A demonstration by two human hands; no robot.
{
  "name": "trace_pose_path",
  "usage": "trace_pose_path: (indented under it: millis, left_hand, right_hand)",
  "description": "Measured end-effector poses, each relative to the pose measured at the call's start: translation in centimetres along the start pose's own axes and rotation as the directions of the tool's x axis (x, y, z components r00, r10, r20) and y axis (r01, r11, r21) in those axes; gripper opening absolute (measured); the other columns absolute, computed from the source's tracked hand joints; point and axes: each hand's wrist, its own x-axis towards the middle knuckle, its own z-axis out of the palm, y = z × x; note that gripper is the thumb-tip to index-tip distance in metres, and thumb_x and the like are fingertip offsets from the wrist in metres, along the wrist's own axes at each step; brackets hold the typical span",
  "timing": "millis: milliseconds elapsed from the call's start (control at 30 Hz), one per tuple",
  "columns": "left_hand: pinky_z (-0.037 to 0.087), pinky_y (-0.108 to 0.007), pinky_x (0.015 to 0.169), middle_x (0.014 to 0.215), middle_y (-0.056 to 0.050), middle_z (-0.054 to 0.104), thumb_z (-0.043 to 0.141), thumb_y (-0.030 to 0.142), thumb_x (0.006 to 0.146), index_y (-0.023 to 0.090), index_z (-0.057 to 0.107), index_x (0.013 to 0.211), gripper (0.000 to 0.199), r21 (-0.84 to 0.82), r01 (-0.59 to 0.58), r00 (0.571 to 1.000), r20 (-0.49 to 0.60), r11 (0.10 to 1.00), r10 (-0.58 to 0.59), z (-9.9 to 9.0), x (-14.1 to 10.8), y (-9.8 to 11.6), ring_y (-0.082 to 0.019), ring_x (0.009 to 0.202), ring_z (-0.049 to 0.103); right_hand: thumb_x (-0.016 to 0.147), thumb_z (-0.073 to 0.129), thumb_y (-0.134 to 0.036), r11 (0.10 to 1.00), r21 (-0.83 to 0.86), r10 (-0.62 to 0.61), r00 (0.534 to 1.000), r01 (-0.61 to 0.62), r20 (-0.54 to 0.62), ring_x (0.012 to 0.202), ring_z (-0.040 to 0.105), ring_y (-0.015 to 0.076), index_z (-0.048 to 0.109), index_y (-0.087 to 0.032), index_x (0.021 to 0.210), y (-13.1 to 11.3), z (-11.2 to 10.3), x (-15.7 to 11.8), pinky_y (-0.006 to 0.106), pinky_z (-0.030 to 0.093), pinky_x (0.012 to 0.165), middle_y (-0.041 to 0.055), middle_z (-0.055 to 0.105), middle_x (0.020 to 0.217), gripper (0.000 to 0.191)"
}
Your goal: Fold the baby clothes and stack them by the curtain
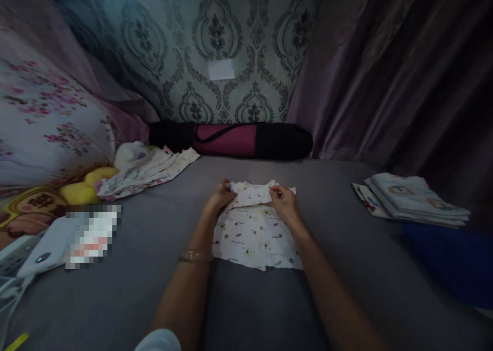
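Note:
A small white garment (256,235) with a scattered print of little figures lies spread on the grey sheet in front of me. Its far part is folded over toward me in a band. My left hand (221,194) grips the far left corner of the garment between thumb and fingers. On the other side, my right hand (284,199) pinches the edge of the folded band near its right end. A clear bangle circles my left wrist.
A stack of folded cloths (416,197) lies on the right beside a dark blue flat item (442,258). Crumpled cloth (154,174) and yellow plush toys (82,189) are at left, near a white device (50,246). A black and maroon long bag (231,139) lines the wall.

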Motion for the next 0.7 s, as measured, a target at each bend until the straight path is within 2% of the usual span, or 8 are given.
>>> trace_pose_path:
  millis: [100,167,267,333,400,500,633,700]
  left_hand:
    - [0.046,-0.024,0.072,0.103,-0.010,0.065,0.072,0.020,0.062,0.017,0.050,0.127,0.068,0.109,0.025,0.999,0.025,0.994,-0.028,0.7,0.0,0.1,-0.019,0.086,0.062]
    - [0.045,-0.024,0.072,0.105,-0.010,0.064,0.072,0.022,0.064,0.017,0.050,0.129,0.069,0.118,0.016,1.000,0.008,0.993,-0.017,1.0,0.1,0.1,-0.020,0.088,0.061]
    - [0.044,-0.022,0.067,0.091,-0.006,0.066,0.060,0.027,0.079,0.017,0.052,0.126,0.049,0.006,0.024,0.998,-0.051,1.000,-0.024,1.4,0.4,-0.2,-0.015,0.077,0.060]
    - [0.042,-0.021,0.062,0.078,-0.003,0.063,0.050,0.023,0.084,0.016,0.057,0.119,0.036,-0.049,0.039,0.993,-0.106,0.998,-0.044,1.6,0.7,-0.6,-0.013,0.068,0.058]
    - [0.040,-0.020,0.060,0.072,-0.001,0.060,0.050,0.018,0.083,0.015,0.059,0.113,0.031,-0.060,0.042,0.990,-0.133,0.997,-0.050,1.8,1.1,-1.0,-0.012,0.065,0.055]
    - [0.040,-0.019,0.058,0.075,0.000,0.060,0.053,0.013,0.079,0.016,0.057,0.115,0.036,-0.074,0.033,0.992,-0.122,0.997,-0.042,2.2,1.5,-1.7,-0.010,0.063,0.054]
    - [0.040,-0.019,0.059,0.077,0.000,0.059,0.053,0.012,0.076,0.018,0.054,0.119,0.043,-0.066,-0.012,0.993,-0.118,0.998,0.004,2.4,1.8,-2.4,-0.010,0.063,0.053]
    - [0.041,-0.020,0.062,0.079,0.000,0.059,0.054,0.013,0.075,0.019,0.055,0.117,0.042,-0.037,-0.055,0.988,-0.146,0.998,0.049,2.3,1.8,-2.6,-0.011,0.067,0.054]
  right_hand:
    - [0.078,0.052,-0.017,0.996,-0.083,0.038,0.997,-0.032,0.069,0.085,0.064,0.0174,0.070,-0.016,0.101,1.4,0.3,-0.1,0.027,0.047,0.082,0.0065,0.071,0.095,0.030]
    - [0.079,0.050,-0.016,0.992,-0.124,0.045,0.994,-0.033,0.095,0.086,0.064,0.0170,0.071,-0.017,0.102,1.9,0.4,-0.1,0.026,0.046,0.081,0.0062,0.071,0.095,0.030]
    - [0.083,0.049,-0.020,0.985,-0.170,0.037,0.995,-0.021,0.091,0.087,0.064,0.0178,0.072,-0.019,0.098,1.8,0.4,-0.2,0.026,0.046,0.080,0.0061,0.071,0.093,0.027]
    - [0.086,0.047,-0.023,0.981,-0.196,0.032,0.996,-0.014,0.089,0.087,0.064,0.0186,0.072,-0.018,0.097,1.5,0.3,-0.2,0.026,0.046,0.080,0.0067,0.071,0.091,0.028]
    - [0.088,0.044,-0.021,0.975,-0.224,0.020,0.997,-0.003,0.070,0.089,0.063,0.0184,0.071,-0.018,0.104,1.2,0.2,-0.4,0.026,0.045,0.082,0.0075,0.069,0.094,0.031]
    - [0.085,0.044,-0.012,0.968,-0.250,-0.012,0.999,0.024,0.052,0.097,0.060,0.0174,0.066,-0.018,0.115,0.9,0.0,-0.8,0.025,0.042,0.089,0.0088,0.065,0.104,0.038]
    - [0.079,0.045,-0.004,0.959,-0.263,-0.067,0.988,0.101,0.136,0.105,0.056,0.0195,0.061,-0.017,0.121,0.1,-0.4,-1.2,0.027,0.038,0.095,0.0098,0.062,0.110,0.047]
    - [0.075,0.047,-0.003,0.960,-0.264,-0.049,0.987,0.089,0.155,0.106,0.055,0.0209,0.053,-0.017,0.129,-0.3,-0.6,-1.2,0.028,0.038,0.093,0.0096,0.062,0.109,0.056]
